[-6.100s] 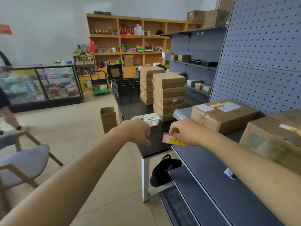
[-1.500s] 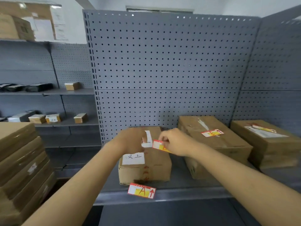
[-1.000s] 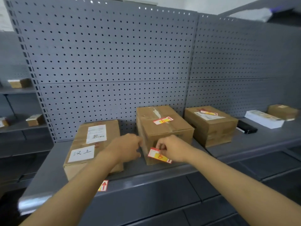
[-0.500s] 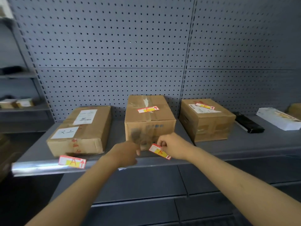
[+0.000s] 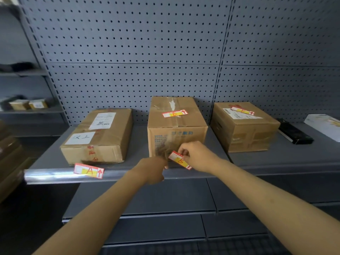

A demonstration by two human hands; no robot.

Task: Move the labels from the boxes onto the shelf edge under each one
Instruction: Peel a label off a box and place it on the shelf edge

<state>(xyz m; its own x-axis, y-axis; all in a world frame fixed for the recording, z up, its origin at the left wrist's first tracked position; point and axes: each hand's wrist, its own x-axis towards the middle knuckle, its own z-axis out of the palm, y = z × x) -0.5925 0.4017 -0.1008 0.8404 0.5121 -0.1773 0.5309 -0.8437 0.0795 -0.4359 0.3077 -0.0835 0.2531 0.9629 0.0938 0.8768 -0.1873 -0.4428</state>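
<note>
Three cardboard boxes stand on a grey shelf. My right hand (image 5: 197,156) pinches a red, white and yellow label (image 5: 179,160) just above the shelf edge (image 5: 184,173), in front of the middle box (image 5: 176,126). My left hand (image 5: 153,170) is at the shelf edge beside it, fingers curled and blurred, holding nothing visible. A label marked A (image 5: 88,170) sticks on the shelf edge under the left box (image 5: 99,137). One label marked E (image 5: 174,113) lies on top of the middle box. Another label (image 5: 242,110) lies on the right box (image 5: 242,126).
A perforated grey back panel (image 5: 138,52) rises behind the boxes. A black flat object (image 5: 294,133) and a white box (image 5: 325,126) lie on the shelf to the right. Lower shelves (image 5: 156,199) sit under my arms. Small boxes (image 5: 27,104) stand on a shelf at far left.
The view swung from the table to the shelf. My right hand carried the label from beside the left box down to the shelf edge before the middle box; my left hand followed.
</note>
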